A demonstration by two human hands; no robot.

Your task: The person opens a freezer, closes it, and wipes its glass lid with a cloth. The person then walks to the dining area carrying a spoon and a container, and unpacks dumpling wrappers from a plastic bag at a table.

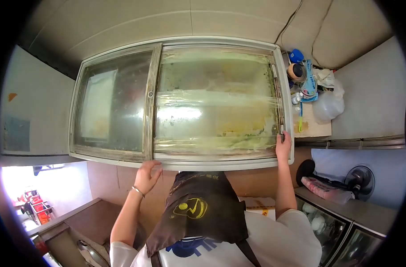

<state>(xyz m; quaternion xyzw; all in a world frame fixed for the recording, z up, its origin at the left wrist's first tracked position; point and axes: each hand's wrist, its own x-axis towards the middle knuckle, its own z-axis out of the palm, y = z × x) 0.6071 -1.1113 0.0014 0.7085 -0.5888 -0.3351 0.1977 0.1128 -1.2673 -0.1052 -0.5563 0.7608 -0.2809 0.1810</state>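
In front of me lies a chest with two sliding glass lids in a pale frame (180, 165). The right glass lid (212, 102) is cloudy, stained and crossed by clear tape. Through the left glass lid (114, 98) a pale rectangular shape shows. My right hand (283, 144) is at the lower right corner, its fingers closed on the small dark handle (282, 131) of the right lid. At the front edge, near the middle frame bar, my left hand (147, 175) rests with its fingers apart, holding nothing.
Bottles, a blue-capped item and a clear plastic bag (329, 106) stand on a ledge to the right. Lower right are a fan (361, 180) and a glass-fronted cabinet (323, 224). A brown surface (94, 222) lies lower left.
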